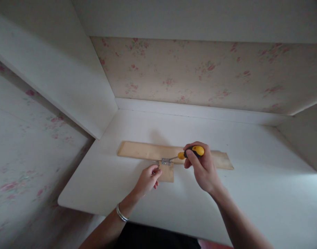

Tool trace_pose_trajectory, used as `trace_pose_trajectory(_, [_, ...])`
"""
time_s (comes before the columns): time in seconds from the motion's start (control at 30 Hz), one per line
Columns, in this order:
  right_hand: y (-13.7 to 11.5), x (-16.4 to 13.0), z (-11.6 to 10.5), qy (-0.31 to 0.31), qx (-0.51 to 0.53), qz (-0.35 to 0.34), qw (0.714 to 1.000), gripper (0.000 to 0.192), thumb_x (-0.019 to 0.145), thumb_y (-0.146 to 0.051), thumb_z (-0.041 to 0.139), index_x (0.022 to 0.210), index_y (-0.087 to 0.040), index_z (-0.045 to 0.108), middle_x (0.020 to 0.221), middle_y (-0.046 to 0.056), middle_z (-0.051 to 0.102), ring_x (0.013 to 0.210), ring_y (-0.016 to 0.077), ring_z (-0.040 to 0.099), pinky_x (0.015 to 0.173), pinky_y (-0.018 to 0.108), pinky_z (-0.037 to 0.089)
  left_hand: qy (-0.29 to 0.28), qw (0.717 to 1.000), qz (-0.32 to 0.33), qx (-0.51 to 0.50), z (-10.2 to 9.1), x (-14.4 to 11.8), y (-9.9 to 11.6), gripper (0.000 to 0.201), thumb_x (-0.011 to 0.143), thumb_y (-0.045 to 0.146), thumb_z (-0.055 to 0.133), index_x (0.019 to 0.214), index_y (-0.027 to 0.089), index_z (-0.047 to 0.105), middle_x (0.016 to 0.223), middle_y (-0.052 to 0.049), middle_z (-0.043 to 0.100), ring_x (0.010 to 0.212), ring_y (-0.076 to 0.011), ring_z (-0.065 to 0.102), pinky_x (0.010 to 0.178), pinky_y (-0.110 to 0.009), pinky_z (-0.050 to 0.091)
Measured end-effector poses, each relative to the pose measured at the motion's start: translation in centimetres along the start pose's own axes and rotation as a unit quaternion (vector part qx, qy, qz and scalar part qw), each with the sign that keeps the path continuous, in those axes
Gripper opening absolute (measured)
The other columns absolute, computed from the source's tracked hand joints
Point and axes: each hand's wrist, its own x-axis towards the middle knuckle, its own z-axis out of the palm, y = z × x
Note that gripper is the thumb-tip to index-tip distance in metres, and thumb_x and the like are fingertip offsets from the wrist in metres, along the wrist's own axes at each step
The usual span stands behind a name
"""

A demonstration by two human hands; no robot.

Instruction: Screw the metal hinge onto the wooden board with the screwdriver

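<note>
Head view, looking down: nearest the camera, two bare forearms reach onto a white table (137,204), the left one wearing a silver bracelet (121,213) at the wrist. Beyond the wrists, the left hand (147,180) is curled narrow, its fingertips pressing on the left edge of a small wooden piece (167,175) that lies flat on the table. The right hand (202,166) is wrapped tight around the yellow-and-black handle of a screwdriver (191,152), held tilted so the shaft slants down and to the left. The tip meets a small metal hinge (166,161), which sits where the small wooden piece butts against a long wooden board (145,151). That board lies flat across the middle of the table, running left to right, with its right end showing past the right hand. Further back, the table ends at a white ledge (200,111) along the back wall. Above it rises faded floral wallpaper (205,72), and a white slanted panel (60,72) closes the left side of the nook.
</note>
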Motion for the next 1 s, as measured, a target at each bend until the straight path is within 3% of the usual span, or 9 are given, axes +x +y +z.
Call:
trace_pose_trajectory(0.2, [-1.1, 0.6, -0.1, -0.032, -0.086, -0.004, 0.996, 0.022, 0.091, -0.038, 0.047, 0.105, -0.021, 0.042, 0.092, 0.004, 0.06, 0.063, 0.0137, 0.055, 0.058, 0.028, 0.044, -0.004, 1.0, 0.013, 0.006, 0.0, 0.1, -0.2, 0.033, 0.08, 0.045, 0.054, 0.092, 0.014, 0.057, 0.062, 0.004, 0.053, 0.04, -0.0072, 0.049, 0.033, -0.016, 0.036])
trace_pose_trajectory(0.37, [-2.7, 1.8, 0.3, -0.064, -0.2, 0.013, 0.978, 0.024, 0.09, -0.045, 0.046, 0.1, -0.023, 0.046, 0.077, -0.001, 0.061, 0.058, 0.0145, 0.055, 0.057, 0.027, 0.039, 0.014, 1.0, 0.022, 0.014, 0.1, -0.2, -0.6, 0.038, 0.081, 0.047, 0.052, 0.1, 0.014, 0.058, 0.064, 0.003, 0.055, 0.04, -0.0066, 0.049, 0.033, -0.016, 0.036])
trace_pose_trajectory(0.47, [-3.8, 3.0, 0.8, -0.045, -0.328, -0.02, 0.944, 0.035, 0.086, -0.057, 0.047, 0.093, -0.023, 0.049, 0.073, 0.0, 0.062, 0.064, 0.0182, 0.058, 0.059, 0.027, 0.037, 0.007, 0.999, 0.028, 0.025, -0.2, -0.4, -0.8, 0.04, 0.082, 0.047, 0.051, 0.106, 0.015, 0.057, 0.07, 0.001, 0.057, 0.041, -0.0066, 0.051, 0.032, -0.016, 0.036])
trace_pose_trajectory(0.6, [-5.2, 4.6, 1.1, -0.026, -0.501, -0.054, 0.864, 0.047, 0.086, -0.065, 0.037, 0.084, -0.021, 0.054, 0.079, 0.006, 0.064, 0.069, 0.0225, 0.06, 0.059, 0.029, 0.036, -0.024, 0.998, 0.03, 0.042, -0.7, -0.4, -1.0, 0.043, 0.083, 0.044, 0.051, 0.114, 0.015, 0.053, 0.084, -0.003, 0.06, 0.04, -0.006, 0.052, 0.03, -0.016, 0.037])
trace_pose_trajectory(0.77, [-7.4, 5.4, 1.0, -0.101, -0.635, -0.007, 0.766, 0.055, 0.087, -0.064, 0.03, 0.091, -0.018, 0.059, 0.072, 0.012, 0.063, 0.07, 0.0287, 0.062, 0.059, 0.032, 0.037, -0.037, 0.998, 0.033, 0.044, -1.0, -0.3, -1.3, 0.042, 0.084, 0.042, 0.05, 0.118, 0.016, 0.051, 0.092, -0.005, 0.061, 0.041, -0.0051, 0.053, 0.03, -0.016, 0.039])
trace_pose_trajectory(0.87, [-8.3, 5.4, 1.1, -0.157, -0.649, -0.02, 0.744, 0.048, 0.088, -0.058, 0.031, 0.097, -0.019, 0.058, 0.076, 0.012, 0.064, 0.073, 0.0297, 0.062, 0.06, 0.033, 0.039, -0.043, 0.997, 0.036, 0.044, -1.1, -0.4, -1.4, 0.043, 0.085, 0.041, 0.05, 0.12, 0.016, 0.051, 0.093, -0.005, 0.061, 0.041, -0.0051, 0.054, 0.031, -0.016, 0.04])
trace_pose_trajectory(1.0, [-9.1, 5.6, 1.2, -0.226, -0.631, -0.046, 0.741, 0.039, 0.088, -0.05, 0.035, 0.104, -0.021, 0.055, 0.081, 0.011, 0.065, 0.073, 0.0294, 0.062, 0.06, 0.034, 0.04, -0.047, 0.997, 0.039, 0.039, -1.3, -0.6, -1.5, 0.044, 0.085, 0.042, 0.051, 0.12, 0.016, 0.051, 0.091, -0.006, 0.062, 0.041, -0.0051, 0.053, 0.031, -0.016, 0.04])
